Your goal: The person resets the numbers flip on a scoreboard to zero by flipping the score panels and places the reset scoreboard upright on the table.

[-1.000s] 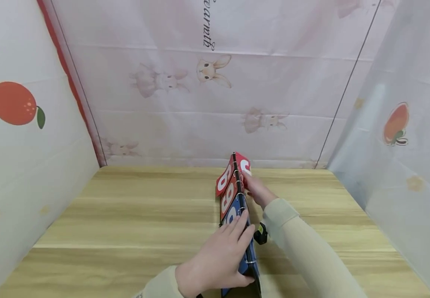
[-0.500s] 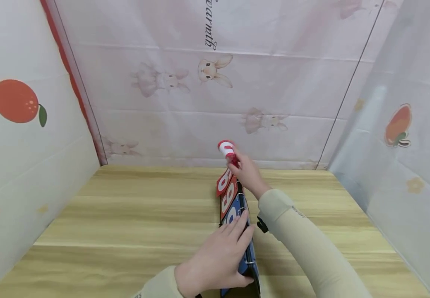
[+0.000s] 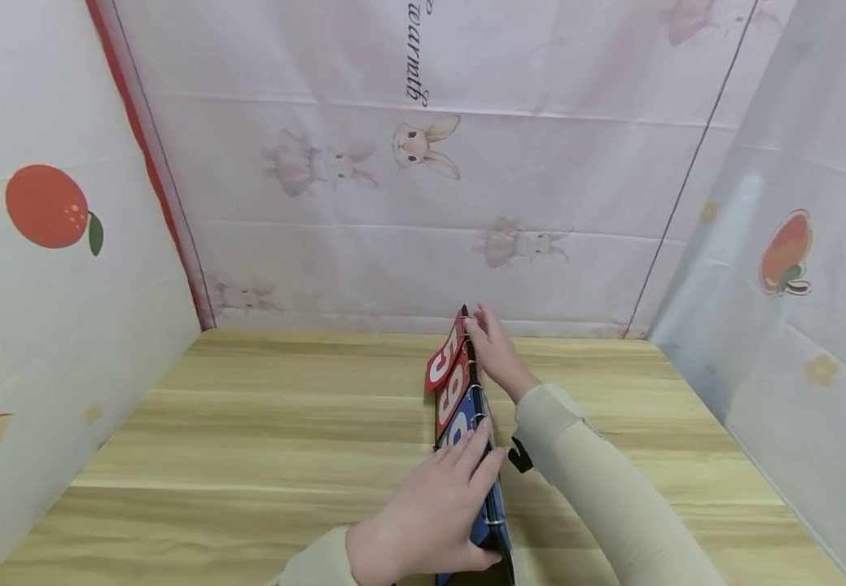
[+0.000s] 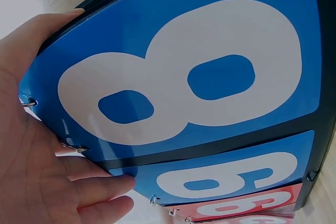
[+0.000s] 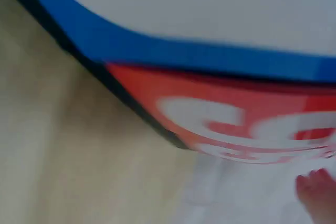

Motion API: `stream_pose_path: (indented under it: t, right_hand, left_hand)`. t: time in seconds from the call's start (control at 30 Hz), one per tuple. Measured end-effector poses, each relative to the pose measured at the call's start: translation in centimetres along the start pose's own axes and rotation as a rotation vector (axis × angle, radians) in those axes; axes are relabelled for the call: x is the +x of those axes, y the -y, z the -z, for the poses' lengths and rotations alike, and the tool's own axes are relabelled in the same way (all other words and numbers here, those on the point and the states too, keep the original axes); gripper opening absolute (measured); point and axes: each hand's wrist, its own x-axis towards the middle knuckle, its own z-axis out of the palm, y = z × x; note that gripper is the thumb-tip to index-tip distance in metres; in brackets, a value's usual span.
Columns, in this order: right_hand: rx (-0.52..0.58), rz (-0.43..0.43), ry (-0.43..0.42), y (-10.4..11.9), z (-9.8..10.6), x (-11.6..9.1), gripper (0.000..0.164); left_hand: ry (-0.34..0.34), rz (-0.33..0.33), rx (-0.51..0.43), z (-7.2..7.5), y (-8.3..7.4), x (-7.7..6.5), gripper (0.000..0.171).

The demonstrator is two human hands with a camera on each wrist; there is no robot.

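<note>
A flip scoreboard (image 3: pixel 454 391) stands on the table like a tent, its top ridge running away from me. White digits on blue and red cards hang from metal rings along that ridge. My left hand (image 3: pixel 430 505) holds the near end, fingers over the ridge. In the left wrist view, the thumb of my left hand (image 4: pixel 37 156) lies along the board's edge beside a blue card (image 4: pixel 178 72) with an 8. At the far end, the fingers of my right hand (image 3: pixel 496 350) are by the ridge, right of a red card (image 3: pixel 443 358) showing 5.
The wooden table (image 3: pixel 283 423) extends on both sides of the scoreboard. A printed cloth (image 3: pixel 335 268) with rabbits hangs behind it, and fruit-patterned cloths (image 3: pixel 745 342) flank the table.
My right hand lifted a red card over the far ridge and let it fall on the left side, then drew back right. The far digit now reads 5. My left hand stayed put.
</note>
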Motion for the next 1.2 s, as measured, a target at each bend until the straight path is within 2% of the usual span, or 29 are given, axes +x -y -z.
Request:
stream_pose_path:
  t: [0.07,0.17,0.23,0.3,0.37,0.53,0.63,0.73,0.87,0.97,1.0,1.07,1.2]
  right_hand:
    - [0.072,-0.124,-0.005,-1.5,0.0,-0.4,0.06]
    - [0.157,-0.283,0.113,-3.6,-0.3,-1.1,0.068]
    - [0.222,-0.341,0.193,-4.4,-0.4,-1.3,0.075]
    - [0.308,-0.351,0.235,-4.6,-0.4,-1.5,0.075]
    - [0.34,-0.334,0.234,-4.5,-0.4,-1.5,0.072]
    - [0.34,-0.317,0.216,-3.7,-0.4,-1.4,0.06]
    - [0.339,-0.332,0.161,-3.3,-0.2,-1.2,0.057]
    - [0.343,-0.346,0.063,-2.8,0.1,-1.0,0.06]
    - [0.465,-0.345,-0.151,-2.0,1.0,-0.5,0.067]
    - [0.529,-0.289,-0.291,-1.1,1.6,-0.2,0.067]
    - [0.518,-0.263,-0.31,-0.7,1.7,-0.1,0.065]
    - [0.412,-0.206,-0.296,0.1,1.7,0.0,0.066]
    - [0.036,-0.063,-0.133,1.6,0.9,0.1,0.072]
  left_hand:
    - [0.007,0.001,-0.003,0.0,-0.1,0.1,0.097]
    - [0.018,0.008,-0.012,0.2,-0.1,0.1,0.097]
    - [0.02,0.009,-0.017,0.3,-0.1,0.2,0.097]
    - [0.012,0.005,-0.01,0.4,0.0,0.2,0.097]
    - [0.002,-0.002,-0.002,0.4,0.0,0.3,0.097]
    - [-0.001,0.004,0.011,0.4,0.0,0.1,0.098]
    - [0.013,0.015,0.011,0.5,0.1,0.1,0.097]
    - [0.029,0.018,0.001,0.7,0.1,0.0,0.096]
    - [0.036,0.013,-0.008,0.8,0.2,0.1,0.096]
    - [0.061,0.013,-0.023,0.7,0.1,0.2,0.094]
    - [0.071,0.014,-0.027,0.7,0.0,0.2,0.093]
    - [0.068,0.013,-0.023,0.5,-0.2,0.1,0.093]
    - [0.016,0.011,0.015,0.3,-0.4,-0.1,0.095]
